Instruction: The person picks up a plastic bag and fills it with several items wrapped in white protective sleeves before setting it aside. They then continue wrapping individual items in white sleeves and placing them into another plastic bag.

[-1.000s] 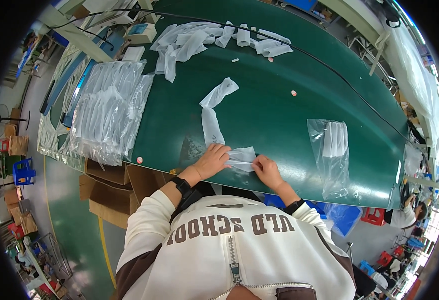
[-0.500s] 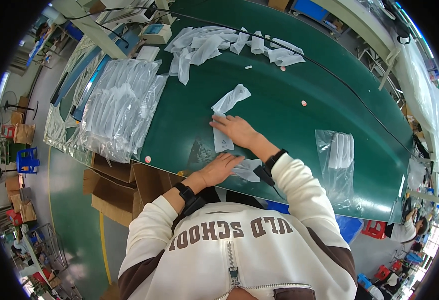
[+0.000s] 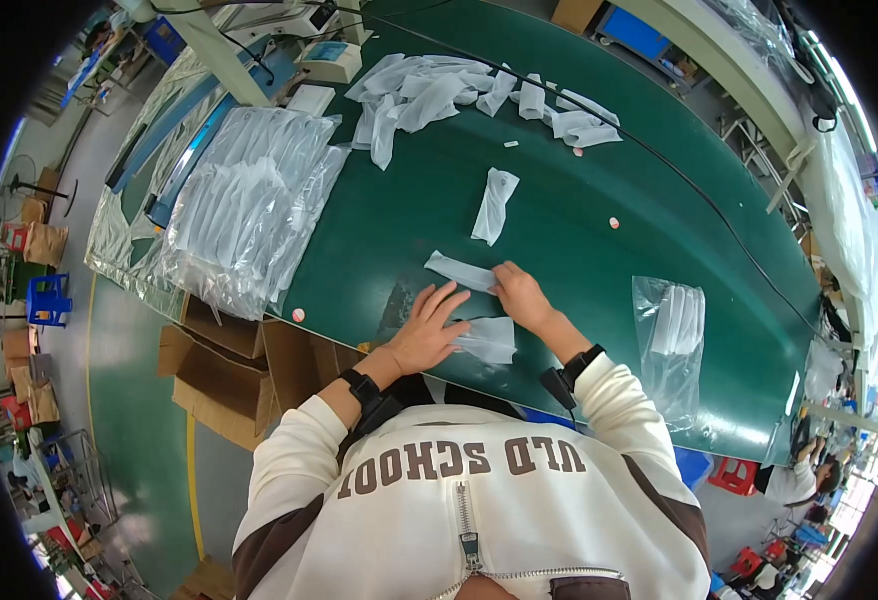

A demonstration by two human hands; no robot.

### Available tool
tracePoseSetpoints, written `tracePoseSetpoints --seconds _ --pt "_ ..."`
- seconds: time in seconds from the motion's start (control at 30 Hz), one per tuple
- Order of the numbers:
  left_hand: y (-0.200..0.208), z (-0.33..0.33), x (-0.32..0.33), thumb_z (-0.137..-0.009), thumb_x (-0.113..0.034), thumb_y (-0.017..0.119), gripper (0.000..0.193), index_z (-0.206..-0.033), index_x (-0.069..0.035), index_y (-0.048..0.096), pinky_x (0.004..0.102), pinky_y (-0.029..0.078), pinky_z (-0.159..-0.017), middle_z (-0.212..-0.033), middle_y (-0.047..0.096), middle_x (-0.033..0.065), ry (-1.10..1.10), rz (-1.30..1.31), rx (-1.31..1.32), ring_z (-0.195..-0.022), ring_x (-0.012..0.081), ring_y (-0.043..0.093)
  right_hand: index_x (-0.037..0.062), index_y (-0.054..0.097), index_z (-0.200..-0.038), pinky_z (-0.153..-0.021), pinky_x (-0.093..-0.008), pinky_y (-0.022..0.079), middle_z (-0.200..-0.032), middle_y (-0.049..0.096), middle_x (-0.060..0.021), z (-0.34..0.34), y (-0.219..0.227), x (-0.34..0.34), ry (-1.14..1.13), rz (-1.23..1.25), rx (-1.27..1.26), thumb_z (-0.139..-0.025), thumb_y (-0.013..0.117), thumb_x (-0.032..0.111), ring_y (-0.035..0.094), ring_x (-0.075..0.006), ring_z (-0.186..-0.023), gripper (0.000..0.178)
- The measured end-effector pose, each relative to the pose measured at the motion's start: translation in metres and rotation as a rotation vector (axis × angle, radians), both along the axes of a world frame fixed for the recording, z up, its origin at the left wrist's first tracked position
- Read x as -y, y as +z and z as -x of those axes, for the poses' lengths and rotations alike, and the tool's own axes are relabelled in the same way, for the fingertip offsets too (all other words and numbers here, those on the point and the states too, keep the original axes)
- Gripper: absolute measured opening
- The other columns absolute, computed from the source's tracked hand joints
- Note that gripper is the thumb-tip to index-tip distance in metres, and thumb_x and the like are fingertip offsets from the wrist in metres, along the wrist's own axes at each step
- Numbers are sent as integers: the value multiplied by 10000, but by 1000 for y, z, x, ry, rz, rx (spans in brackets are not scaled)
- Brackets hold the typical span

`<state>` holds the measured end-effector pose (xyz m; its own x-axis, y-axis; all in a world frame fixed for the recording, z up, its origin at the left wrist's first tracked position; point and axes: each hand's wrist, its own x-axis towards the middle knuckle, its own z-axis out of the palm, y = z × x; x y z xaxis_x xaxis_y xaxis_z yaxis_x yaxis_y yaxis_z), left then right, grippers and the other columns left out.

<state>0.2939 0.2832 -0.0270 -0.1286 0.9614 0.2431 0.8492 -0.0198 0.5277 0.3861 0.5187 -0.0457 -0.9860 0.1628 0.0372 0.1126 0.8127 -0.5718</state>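
Remote watch. My clock is centred between the hands, 12 pointing away from the wearer. Right hand [image 3: 524, 298] at 3: fingers drawn together in a pinch on the right end of a narrow, white, translucent plastic sleeve [image 3: 459, 271]. I see that sleeve slanting over the smooth, dark green tabletop [image 3: 559, 220], free end towards 11. Left hand [image 3: 421, 332] at 8: fingers spread wide, overlapping the left end of a second white translucent sleeve [image 3: 492, 341] at 5; pressing it or just above, I cannot tell. A third white translucent sleeve [image 3: 496, 205] lies between 12 and 1, apart from both hands.

Farther out, I note a loose heap of white translucent sleeves [image 3: 419, 90] at 12. At 10, a bulky, clear plastic bag [image 3: 249, 210] packed with white pieces. At 3, a smaller, flat, clear plastic bag [image 3: 667, 390], white strips inside. Between 8 and 9, below tabletop level, an open brown cardboard box [image 3: 224, 375].
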Motion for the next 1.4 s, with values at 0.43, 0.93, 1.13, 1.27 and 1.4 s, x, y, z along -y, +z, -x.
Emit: tracePoseSetpoints --seconds 0.43,0.93,1.13,1.27,1.4 --pt "-21 24 -15 -747 -139 757 449 -1165 -67 612 534 309 -1112 -1435 392 179 -94 65 87 -1341 408 346 -21 634 -820 -774 -483 515 -919 659 -237 -31 9 -4 112 101 371 -878 646 278 637 -421 -903 305" --pt "-18 19 -23 -720 -153 776 575 -1243 -53 558 466 345 -1090 -1335 469 157 -43 96 215 -1284 380 398 -59 560 -1022 -716 -482 547 -854 672 -263 90 -23 -40 -373 -190 83 -782 779 281 675 -424 -832 470" --pt "6 29 -27 -659 -208 821 548 -1163 -106 632 539 290 -1132 -1412 410 171 90 -20 17 -1378 408 312 1 469 -1026 -695 -531 531 -829 654 -284 32 -8 -22 -214 184 99 -767 746 80 650 -472 -819 387" --pt "10 37 -42 -636 -229 828 525 -1118 -120 652 590 249 -1145 -1448 376 175 96 -8 25 -1413 420 268 4 464 -1039 -650 -511 529 -793 654 -265 2 -2 -13 -60 53 147 -812 663 57 659 -444 -773 306" --pt "-24 42 -40 -621 -237 841 551 -1123 -121 648 616 226 -1151 -1488 333 187 -54 20 180 -1441 433 218 8 466 -1034 -615 -487 532 -787 663 -233 -11 -3 -12 158 -44 119 -842 585 50 671 -408 -740 229"
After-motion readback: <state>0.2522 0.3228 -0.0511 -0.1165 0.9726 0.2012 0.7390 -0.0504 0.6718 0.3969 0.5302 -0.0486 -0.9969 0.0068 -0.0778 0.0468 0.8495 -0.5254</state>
